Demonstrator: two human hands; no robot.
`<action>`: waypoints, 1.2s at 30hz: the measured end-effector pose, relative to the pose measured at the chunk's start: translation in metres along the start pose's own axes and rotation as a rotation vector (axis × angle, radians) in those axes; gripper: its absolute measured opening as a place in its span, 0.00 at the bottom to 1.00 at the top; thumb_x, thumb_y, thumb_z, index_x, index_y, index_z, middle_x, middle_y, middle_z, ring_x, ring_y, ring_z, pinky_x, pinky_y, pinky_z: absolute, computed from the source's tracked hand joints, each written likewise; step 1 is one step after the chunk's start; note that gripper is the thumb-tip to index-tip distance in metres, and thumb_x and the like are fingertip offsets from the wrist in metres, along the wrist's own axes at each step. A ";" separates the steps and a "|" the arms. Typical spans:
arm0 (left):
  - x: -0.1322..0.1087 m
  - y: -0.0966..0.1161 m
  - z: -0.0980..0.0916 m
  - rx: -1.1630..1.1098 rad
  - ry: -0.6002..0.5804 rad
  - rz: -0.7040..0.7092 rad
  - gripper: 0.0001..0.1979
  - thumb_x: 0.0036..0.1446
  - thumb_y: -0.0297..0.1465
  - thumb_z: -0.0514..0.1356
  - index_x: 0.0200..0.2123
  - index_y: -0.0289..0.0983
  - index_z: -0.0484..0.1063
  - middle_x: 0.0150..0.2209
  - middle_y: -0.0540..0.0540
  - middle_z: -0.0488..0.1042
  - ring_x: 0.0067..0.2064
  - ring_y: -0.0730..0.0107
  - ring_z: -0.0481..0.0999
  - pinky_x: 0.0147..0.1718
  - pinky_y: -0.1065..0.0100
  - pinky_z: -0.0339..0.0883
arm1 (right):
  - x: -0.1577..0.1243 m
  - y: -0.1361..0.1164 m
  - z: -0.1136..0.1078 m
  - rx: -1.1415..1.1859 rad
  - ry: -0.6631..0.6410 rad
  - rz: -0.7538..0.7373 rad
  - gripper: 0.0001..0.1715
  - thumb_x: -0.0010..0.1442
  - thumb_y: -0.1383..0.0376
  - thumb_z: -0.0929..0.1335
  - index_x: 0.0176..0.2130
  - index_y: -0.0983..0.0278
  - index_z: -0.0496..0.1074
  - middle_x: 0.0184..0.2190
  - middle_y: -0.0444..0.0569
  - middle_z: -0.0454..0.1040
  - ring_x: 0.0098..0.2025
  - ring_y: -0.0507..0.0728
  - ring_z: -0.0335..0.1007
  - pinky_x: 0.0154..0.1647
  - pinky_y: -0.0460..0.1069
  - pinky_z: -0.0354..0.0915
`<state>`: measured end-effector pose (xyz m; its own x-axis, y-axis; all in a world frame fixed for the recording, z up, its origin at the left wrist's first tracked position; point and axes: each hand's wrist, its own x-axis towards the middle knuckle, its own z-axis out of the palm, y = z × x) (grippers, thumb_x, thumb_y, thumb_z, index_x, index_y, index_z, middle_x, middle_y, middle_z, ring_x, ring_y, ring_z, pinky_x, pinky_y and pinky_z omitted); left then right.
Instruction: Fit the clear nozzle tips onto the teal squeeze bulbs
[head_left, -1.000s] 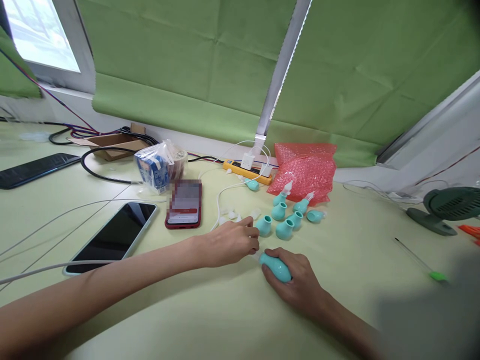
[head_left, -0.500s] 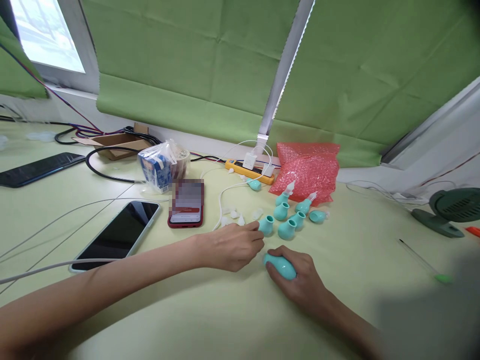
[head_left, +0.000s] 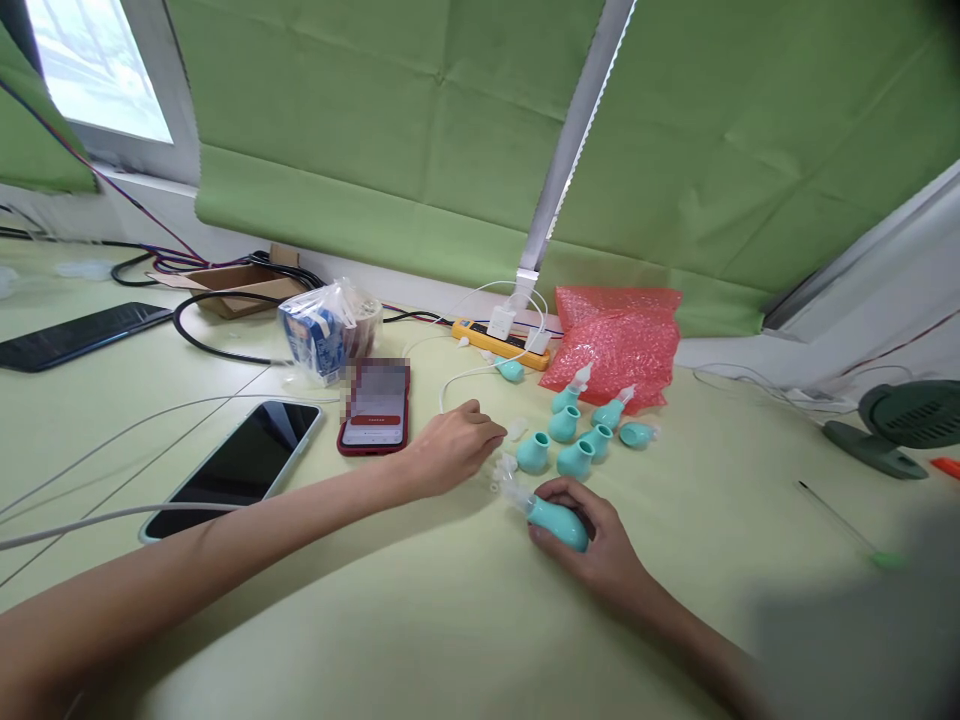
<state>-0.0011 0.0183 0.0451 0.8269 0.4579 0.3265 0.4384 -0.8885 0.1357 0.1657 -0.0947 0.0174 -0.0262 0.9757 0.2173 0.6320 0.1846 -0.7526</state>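
Fingers of my right hand [head_left: 600, 540] wrap round a teal squeeze-bulb nasal aspirator [head_left: 559, 524], which lies tilted just above the table with its clear nozzle [head_left: 514, 490] pointing left. My left hand [head_left: 457, 450] is up and to the left of that nozzle, its fingers curled together; whatever they pinch, if anything, is hidden. Beyond the hands stand several teal bulbs with open necks [head_left: 533, 453]. Behind them, two bulbs carry clear tips [head_left: 611, 410], and another bulb [head_left: 636, 434] lies on its side. A small clear piece [head_left: 517, 428] sits beside my left fingertips.
A red phone [head_left: 375, 425] and a black-screened phone [head_left: 240, 465] lie left of my hands, with white cables across the table. Farther back are a wrapped blue package [head_left: 319, 335], a yellow power strip [head_left: 480, 338] and a pink bubble-wrap bag [head_left: 615, 345]. A green fan [head_left: 892, 425] stands right.
My left hand has moved up and left, away from the held aspirator, uncovering its clear nozzle. It now covers the small white pieces. My right hand keeps its hold nearly in place.
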 end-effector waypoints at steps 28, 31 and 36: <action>-0.011 0.009 -0.027 0.216 -0.395 -0.014 0.17 0.54 0.40 0.50 0.24 0.32 0.66 0.21 0.42 0.69 0.25 0.61 0.71 0.22 0.69 0.59 | 0.004 -0.003 -0.025 -0.274 0.087 -0.510 0.07 0.52 0.67 0.63 0.35 0.64 0.64 0.31 0.50 0.64 0.33 0.54 0.63 0.33 0.49 0.61; -0.010 -0.001 -0.021 0.258 -0.464 0.000 0.13 0.51 0.38 0.55 0.32 0.32 0.67 0.26 0.41 0.71 0.27 0.59 0.72 0.22 0.68 0.61 | 0.013 0.005 -0.030 -0.407 0.170 -0.489 0.08 0.51 0.65 0.64 0.35 0.64 0.67 0.31 0.50 0.62 0.34 0.56 0.62 0.32 0.50 0.60; -0.007 -0.010 -0.001 0.192 -0.359 0.001 0.14 0.51 0.27 0.53 0.43 0.35 0.59 0.31 0.43 0.70 0.30 0.61 0.72 0.23 0.69 0.61 | 0.022 0.019 -0.030 -0.607 0.228 -0.481 0.09 0.50 0.63 0.65 0.33 0.65 0.68 0.25 0.47 0.67 0.30 0.54 0.63 0.33 0.50 0.56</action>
<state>-0.0112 0.0239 0.0423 0.8828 0.4690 -0.0257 0.4674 -0.8825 -0.0521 0.2005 -0.0733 0.0266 -0.2849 0.7453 0.6027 0.9039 0.4181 -0.0898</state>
